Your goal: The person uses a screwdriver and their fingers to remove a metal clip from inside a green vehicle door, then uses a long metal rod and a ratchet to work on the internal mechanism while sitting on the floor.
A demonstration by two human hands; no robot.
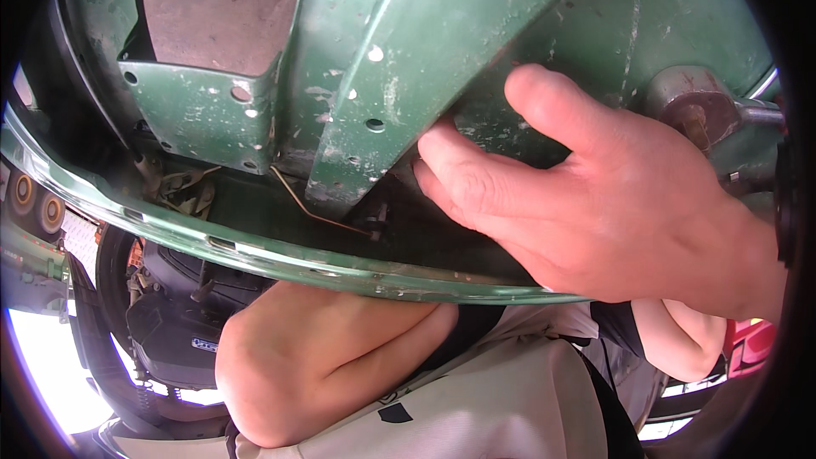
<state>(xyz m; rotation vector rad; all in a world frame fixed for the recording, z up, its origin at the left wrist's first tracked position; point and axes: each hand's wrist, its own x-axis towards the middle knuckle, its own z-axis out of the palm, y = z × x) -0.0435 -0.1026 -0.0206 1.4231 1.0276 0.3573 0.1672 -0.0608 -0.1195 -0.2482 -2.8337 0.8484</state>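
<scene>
From the right edge my right hand (pixel 586 187) reaches across the worn green painted metal body (pixel 425 42). The thumb stands apart from the fingers, beside the green surface. My other fingers are partly bent, and their tips go into the dark gap beside a slanted green rib with holes (pixel 374 102); what they touch there is hidden. I see nothing between thumb and fingers. Just beyond the hand is a round-headed metal piece (pixel 693 106) with a shiny shaft. A thin bent wire (pixel 310 208) runs along the gap toward my fingertips. My left hand is out of view.
A curved green rim (pixel 374 276) bounds the gap at the near side. A green box-like bracket (pixel 200 110) with a large opening is at the upper left. Below the rim are a bare bent limb (pixel 280 348) and light fabric (pixel 501 391). Black machine parts (pixel 183 297) stand lower left.
</scene>
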